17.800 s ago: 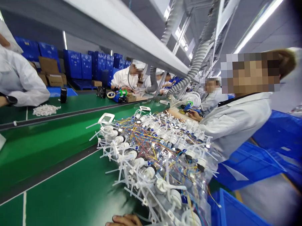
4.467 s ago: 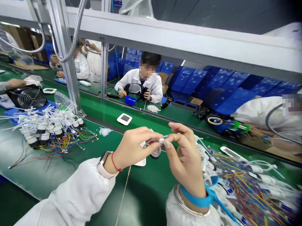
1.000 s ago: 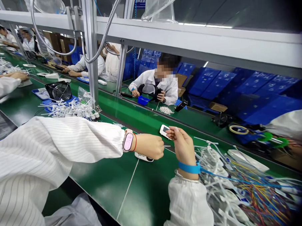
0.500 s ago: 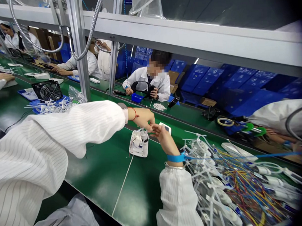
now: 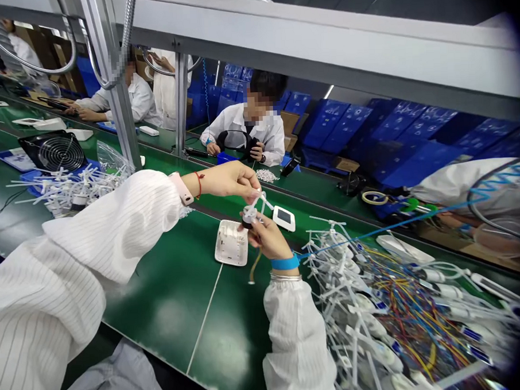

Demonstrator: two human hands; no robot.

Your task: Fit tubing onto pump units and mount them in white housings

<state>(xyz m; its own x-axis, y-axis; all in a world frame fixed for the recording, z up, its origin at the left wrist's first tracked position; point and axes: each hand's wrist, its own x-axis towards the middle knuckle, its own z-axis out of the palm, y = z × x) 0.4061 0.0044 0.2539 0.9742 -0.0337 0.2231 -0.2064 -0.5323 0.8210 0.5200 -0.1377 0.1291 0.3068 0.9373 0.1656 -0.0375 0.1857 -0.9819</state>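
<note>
Both hands together over the green mat, close in, working one small piece. The left hand, pink-strapped watch and thin red string on the wrist, has its fingertips on the thin white plastic branches of a round white-and-dark plastic fitting. The right hand pinches the fitting's body from below, and a thin yellow wire hangs down from it. The fitting is held in the air, just above an open white plastic housing lying on the glossy green bench mat; what sits inside the housing is hard to tell.

Just beside the hands lies a closed white display unit, dark screen up, which looks finished. Most looks left to do: a big tangled heap of white tube fittings with red, yellow and blue wires sits to the right, and a smaller pile of white plastic pieces lies by a black round-grilled fan. A blue wrist strap on the right wrist trails a blue cord off to the right.
</note>
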